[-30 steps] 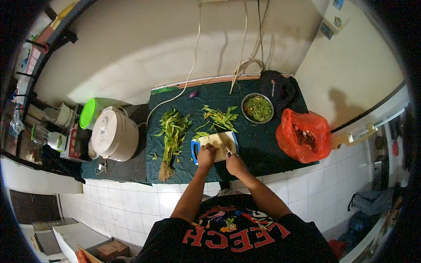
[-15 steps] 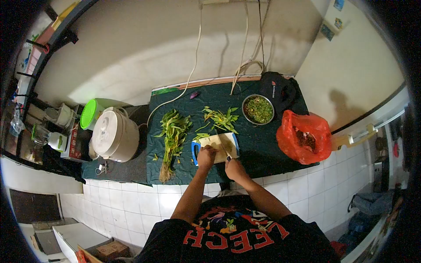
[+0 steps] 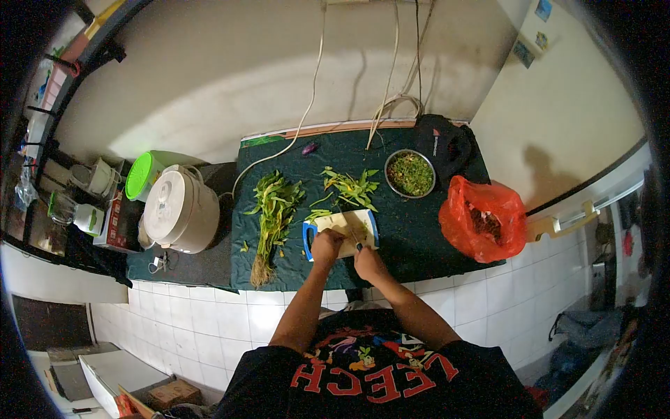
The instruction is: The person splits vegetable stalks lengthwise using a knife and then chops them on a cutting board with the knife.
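Observation:
A white cutting board [image 3: 367,225] with blue ends lies near the front edge of the green-covered table. On its left part rests my left hand [image 3: 326,247], fingers closed on something I cannot make out. My right hand [image 3: 370,265] is wrapped round the handle of a knife [image 3: 353,237], whose blade points up and left over the board. Cut green stems [image 3: 320,214] lie at the board's upper left corner. Just behind the board are loose leafy greens [image 3: 354,188]. To the left lies a rooted bunch of greens [image 3: 273,216].
A metal bowl of chopped greens [image 3: 410,174] stands behind right, beside a dark bag [image 3: 447,150]. A red plastic bag [image 3: 481,218] sits at the right edge. A rice cooker [image 3: 183,209] and green-lidded container [image 3: 142,177] stand left. A purple bulb [image 3: 310,148] lies far back.
Both hands have shifted slightly, with the right hand and knife a little further left and closer to the left hand. The whole view has also moved slightly.

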Motion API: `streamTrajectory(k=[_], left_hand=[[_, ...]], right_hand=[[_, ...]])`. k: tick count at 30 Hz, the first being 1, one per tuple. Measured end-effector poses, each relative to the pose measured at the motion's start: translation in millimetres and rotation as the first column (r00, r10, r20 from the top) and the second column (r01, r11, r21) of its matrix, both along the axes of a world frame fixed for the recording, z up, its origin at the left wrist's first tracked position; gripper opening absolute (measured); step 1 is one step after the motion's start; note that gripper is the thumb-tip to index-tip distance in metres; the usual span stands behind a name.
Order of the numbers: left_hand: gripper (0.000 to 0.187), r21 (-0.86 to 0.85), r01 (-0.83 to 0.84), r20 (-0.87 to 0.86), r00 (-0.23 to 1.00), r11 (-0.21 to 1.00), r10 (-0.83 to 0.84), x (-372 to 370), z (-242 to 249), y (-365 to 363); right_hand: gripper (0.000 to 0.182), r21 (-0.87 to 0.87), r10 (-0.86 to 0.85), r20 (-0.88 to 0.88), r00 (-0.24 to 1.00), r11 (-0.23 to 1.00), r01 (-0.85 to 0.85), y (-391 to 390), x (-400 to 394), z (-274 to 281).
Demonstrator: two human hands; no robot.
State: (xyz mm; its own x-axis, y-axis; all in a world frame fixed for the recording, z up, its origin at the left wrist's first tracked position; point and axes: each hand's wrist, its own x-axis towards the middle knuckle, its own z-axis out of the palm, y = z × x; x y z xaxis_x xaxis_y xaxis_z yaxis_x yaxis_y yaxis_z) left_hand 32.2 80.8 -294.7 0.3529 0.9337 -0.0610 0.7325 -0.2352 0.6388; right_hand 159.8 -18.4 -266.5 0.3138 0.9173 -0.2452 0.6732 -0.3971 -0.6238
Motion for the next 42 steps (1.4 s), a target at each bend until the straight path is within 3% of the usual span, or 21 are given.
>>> streamTrajectory(k=[2,6,8,11,13,18,21,23,29,32,35,37,42], left_hand=[[0.013,0.031,0.029,-0.008,1.000,0.999,-0.029,-2.9,-17.8,4.4],[0.014,0.056,0.033,-0.093,0.995,0.998,-0.027,-3.2,-14.7,6.2],[0.015,-0.078,-0.067,-0.054,0.997,0.995,0.063,0.1,-3.8,4.7],[0.018,-0.118,-0.089,-0.004,0.996,0.989,0.089,0.5,5.1,4.1],[0.018,-0.121,-0.088,0.025,0.995,0.989,0.092,-1.3,-2.4,4.8],[0.017,-0.072,-0.055,0.084,0.995,0.996,0.060,-1.5,0.1,4.6],[0.017,-0.062,-0.066,0.017,0.998,0.996,0.067,-0.3,9.4,7.6],[0.022,-0.203,-0.099,0.024,0.994,0.974,0.105,-2.4,8.5,12.6],[0.033,-0.184,-0.123,0.059,0.989,0.975,0.135,-7.3,-3.0,14.1],[0.035,-0.189,-0.094,0.072,0.991,0.978,0.109,-10.3,-18.0,19.6],[0.035,-0.197,-0.125,0.054,0.989,0.972,0.139,-10.1,-12.1,19.3],[0.035,-0.207,-0.120,0.072,0.988,0.971,0.138,-10.8,-7.3,17.1],[0.035,-0.221,-0.126,0.067,0.987,0.967,0.144,-10.8,-10.3,20.7]], right_hand=[[0.037,-0.004,0.059,0.026,0.998,0.998,-0.058,6.4,-0.6,0.9],[0.038,0.002,-0.026,0.018,1.000,1.000,0.025,-2.8,-10.9,7.4],[0.038,0.020,-0.073,0.003,0.997,0.997,0.072,-4.9,-11.9,9.4],[0.029,-0.123,-0.013,-0.009,1.000,0.992,0.011,2.7,-9.7,7.2],[0.037,-0.013,0.009,0.036,0.999,1.000,-0.009,5.4,-8.3,5.5],[0.034,-0.036,-0.031,-0.010,0.999,0.999,0.030,-11.1,-11.5,3.8],[0.035,-0.040,-0.010,0.010,1.000,0.999,0.011,-0.3,-8.5,2.4],[0.036,-0.034,0.018,0.033,0.999,0.999,-0.017,6.2,-8.7,7.6],[0.036,-0.060,-0.023,-0.033,0.999,0.998,0.021,0.4,-15.0,18.1],[0.034,-0.091,0.054,0.005,0.999,0.994,-0.054,10.7,-12.9,15.9],[0.035,-0.090,0.021,0.015,1.000,0.996,-0.020,3.8,-21.8,12.5],[0.037,-0.092,-0.104,-0.044,0.994,0.991,0.100,-4.4,-23.8,7.8],[0.036,-0.055,0.010,0.019,1.000,0.998,-0.009,12.2,-21.8,3.3]])
